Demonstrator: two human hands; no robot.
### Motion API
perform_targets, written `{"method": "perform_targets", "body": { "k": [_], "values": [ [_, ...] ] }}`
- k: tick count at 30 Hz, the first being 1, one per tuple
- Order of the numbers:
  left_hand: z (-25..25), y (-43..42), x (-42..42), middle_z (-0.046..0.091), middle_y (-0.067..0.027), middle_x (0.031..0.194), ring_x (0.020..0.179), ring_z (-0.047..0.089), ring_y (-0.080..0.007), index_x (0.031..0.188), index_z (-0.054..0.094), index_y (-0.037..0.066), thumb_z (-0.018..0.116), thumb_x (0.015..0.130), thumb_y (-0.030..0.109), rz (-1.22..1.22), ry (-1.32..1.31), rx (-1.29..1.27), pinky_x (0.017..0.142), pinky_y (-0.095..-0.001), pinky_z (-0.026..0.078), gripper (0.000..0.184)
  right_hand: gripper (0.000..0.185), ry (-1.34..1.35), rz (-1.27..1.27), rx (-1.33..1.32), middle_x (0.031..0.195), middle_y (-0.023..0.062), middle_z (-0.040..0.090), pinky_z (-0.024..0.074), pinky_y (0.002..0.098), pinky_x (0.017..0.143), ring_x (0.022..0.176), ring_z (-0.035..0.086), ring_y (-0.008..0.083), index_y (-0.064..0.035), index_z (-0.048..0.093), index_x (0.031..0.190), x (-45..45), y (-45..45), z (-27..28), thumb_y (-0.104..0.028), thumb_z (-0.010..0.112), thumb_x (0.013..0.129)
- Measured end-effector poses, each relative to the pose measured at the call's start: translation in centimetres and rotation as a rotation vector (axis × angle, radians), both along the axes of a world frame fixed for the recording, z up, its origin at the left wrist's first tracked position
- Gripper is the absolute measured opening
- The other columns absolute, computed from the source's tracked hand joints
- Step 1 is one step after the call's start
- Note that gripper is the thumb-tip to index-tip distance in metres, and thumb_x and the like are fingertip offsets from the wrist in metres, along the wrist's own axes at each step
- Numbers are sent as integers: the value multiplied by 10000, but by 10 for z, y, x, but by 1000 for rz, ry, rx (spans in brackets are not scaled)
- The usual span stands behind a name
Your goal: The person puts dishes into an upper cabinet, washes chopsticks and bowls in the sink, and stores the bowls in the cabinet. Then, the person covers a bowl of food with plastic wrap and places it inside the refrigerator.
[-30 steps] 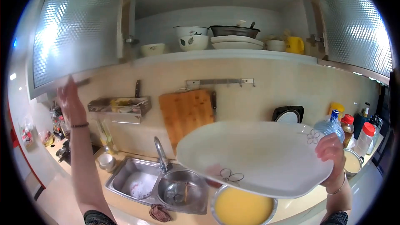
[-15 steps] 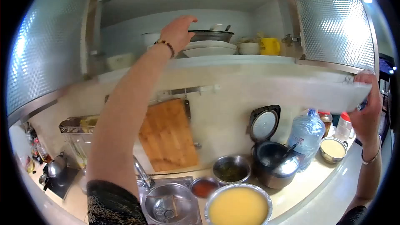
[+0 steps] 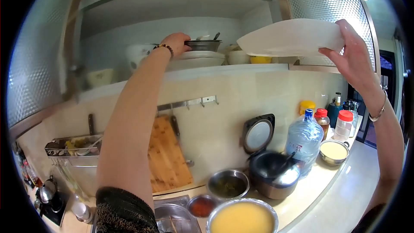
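My left hand (image 3: 176, 43) is in the open wall cupboard, its fingers closed on the left rim of a dark metal basin (image 3: 202, 45). That basin rests on a stack of white plates (image 3: 196, 60) on the lower shelf. My right hand (image 3: 351, 49) grips the right end of a large white oval plate (image 3: 293, 36), raised at shelf height in front of the right cupboard door. Behind the plate, a yellow mug (image 3: 261, 59) and a pale bowl (image 3: 238, 57) are partly hidden.
Below are a bowl of yellow liquid (image 3: 242, 218), a red-filled bowl (image 3: 202, 206), a steel bowl (image 3: 228, 184), an open rice cooker (image 3: 276, 181), a water bottle (image 3: 304, 140) and a sink (image 3: 172, 218). A cutting board (image 3: 168, 159) leans on the wall.
My left hand has moved from the left door into the cupboard and onto the basin's rim. My right hand has lifted the oval plate from above the counter up to the shelf.
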State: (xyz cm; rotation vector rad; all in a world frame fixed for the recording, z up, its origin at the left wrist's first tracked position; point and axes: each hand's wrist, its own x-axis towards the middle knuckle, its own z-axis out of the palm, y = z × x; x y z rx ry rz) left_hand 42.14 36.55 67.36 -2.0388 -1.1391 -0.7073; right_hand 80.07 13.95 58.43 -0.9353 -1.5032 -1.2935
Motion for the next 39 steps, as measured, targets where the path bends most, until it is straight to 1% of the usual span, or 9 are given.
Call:
{"method": "perform_targets", "body": {
  "k": [8,12,14,18,24,29,33,35,39],
  "values": [
    [7,6,1,598,-134,795,677,552,-243,905,617,38,610,749,200,-70,-130,-18,617,-344,438,225,400,36,-5,-58,891,165,535,439,379,728,853,535,340,-26,455,980,-18,28,6,-161,680,679],
    [19,2,4,613,-109,763,680,573,-227,935,633,87,583,784,228,-52,-175,-67,646,-322,468,212,397,-21,-19,-15,908,165,535,439,382,748,888,523,340,-20,458,977,-32,44,15,-172,675,681],
    [23,4,5,618,-89,764,623,578,-181,951,635,67,580,793,202,-258,-522,-234,569,-286,497,215,388,-39,-23,22,924,158,540,440,385,756,906,520,333,-20,462,963,-39,54,20,-178,678,683],
    [21,5,7,609,-74,751,602,576,-150,942,635,44,581,800,186,-317,-556,-213,520,-258,509,208,378,-67,-36,87,928,143,546,442,384,750,898,528,322,-25,462,954,-49,75,29,-178,681,688],
    [18,18,6,631,-100,790,610,579,-178,951,639,57,581,799,207,-342,-619,-48,555,-288,500,222,373,-27,-43,18,912,123,551,450,375,733,904,535,296,-40,458,954,-64,93,38,-172,687,690],
    [28,29,3,626,-127,822,702,592,-250,926,636,60,587,781,229,-267,-534,147,706,-338,450,228,370,-22,-52,32,946,103,542,459,367,738,936,528,281,-53,457,950,-72,110,38,-166,693,688],
    [16,20,3,616,-131,800,765,580,-280,877,638,48,586,772,225,-210,-376,188,726,-361,443,212,371,-31,-77,-3,947,102,536,458,366,745,937,528,276,-53,457,952,-77,111,29,-168,693,688],
    [11,25,3,597,-138,774,790,563,-302,841,637,49,583,765,213,-274,-260,451,737,-379,439,188,369,-32,-59,-14,938,108,535,455,361,747,938,528,273,-51,457,943,-74,113,23,-160,694,682],
    [4,13,4,589,-146,782,801,556,-321,873,632,55,582,764,201,-250,-280,390,753,-388,439,189,367,-36,3,-32,912,116,536,457,365,728,902,534,289,-51,456,953,-74,109,15,-135,691,684]
  ]
}}
